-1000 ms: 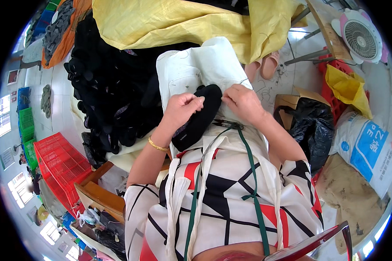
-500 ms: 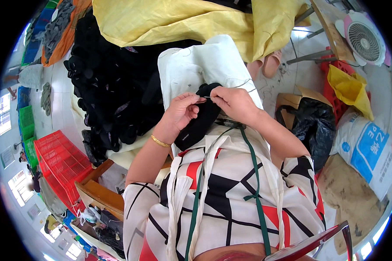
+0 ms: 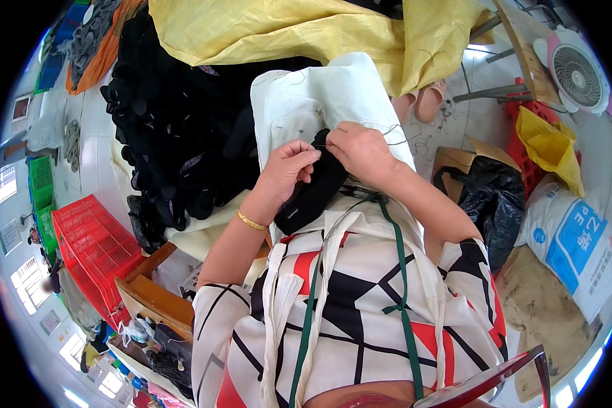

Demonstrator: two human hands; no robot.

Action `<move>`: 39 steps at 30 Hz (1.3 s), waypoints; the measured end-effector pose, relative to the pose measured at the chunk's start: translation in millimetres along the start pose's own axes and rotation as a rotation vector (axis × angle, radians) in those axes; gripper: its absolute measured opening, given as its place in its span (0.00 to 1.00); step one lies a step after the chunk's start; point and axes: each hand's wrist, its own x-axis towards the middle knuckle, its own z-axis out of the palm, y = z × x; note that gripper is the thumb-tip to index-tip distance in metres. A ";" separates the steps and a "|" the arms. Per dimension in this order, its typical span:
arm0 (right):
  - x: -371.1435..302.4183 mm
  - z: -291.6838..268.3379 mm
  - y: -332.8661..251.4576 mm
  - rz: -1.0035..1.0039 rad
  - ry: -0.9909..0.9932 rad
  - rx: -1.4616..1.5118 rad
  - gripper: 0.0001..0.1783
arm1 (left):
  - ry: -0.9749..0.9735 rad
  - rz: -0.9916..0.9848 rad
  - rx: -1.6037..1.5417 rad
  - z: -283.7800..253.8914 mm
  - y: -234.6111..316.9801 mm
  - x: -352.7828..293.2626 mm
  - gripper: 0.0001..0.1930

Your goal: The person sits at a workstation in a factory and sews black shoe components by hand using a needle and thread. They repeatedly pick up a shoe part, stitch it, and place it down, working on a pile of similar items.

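Observation:
A soft black fabric piece [image 3: 313, 189] with a small light mark lies across my lap, over a white cloth [image 3: 285, 102]. My left hand [image 3: 287, 168] is at its left edge, thumb and forefinger pinched together; what they hold is too small to make out. Close by on the right, my right hand [image 3: 362, 151] is closed at the upper end of the black piece. Dark thread [image 3: 392, 129] trails from beside the right hand across the white cloth. The right fingertips are partly hidden by the hand itself.
A large heap of black fabric pieces [image 3: 183, 136] lies to my left, below a yellow sheet [image 3: 272, 30]. Further left are a red plastic crate [image 3: 92, 245] and an open wooden drawer [image 3: 153, 296]. On the right stand a black plastic bag [image 3: 493, 204], a white sack [image 3: 571, 238] and a fan [image 3: 578, 71].
My hands have shifted slightly. The thin line that stretched between my fingertips is no longer clear, and the left fingers are curled closer together. The black piece stays on my lap.

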 end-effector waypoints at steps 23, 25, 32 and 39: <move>-2.4 33.2 6.9 -0.041 0.169 0.394 0.03 | 0.047 0.078 0.300 4.3 -3.1 -1.5 0.06; -3.3 25.2 10.2 0.112 0.207 0.687 0.05 | 0.120 0.407 0.597 5.7 -8.7 -5.5 0.06; -36.0 -101.4 67.3 0.408 0.599 1.505 0.10 | 0.235 0.776 1.023 13.8 -6.5 -9.2 0.03; -86.9 -177.1 132.6 0.328 1.081 1.553 0.07 | 0.193 0.985 1.158 14.4 -9.6 -2.6 0.02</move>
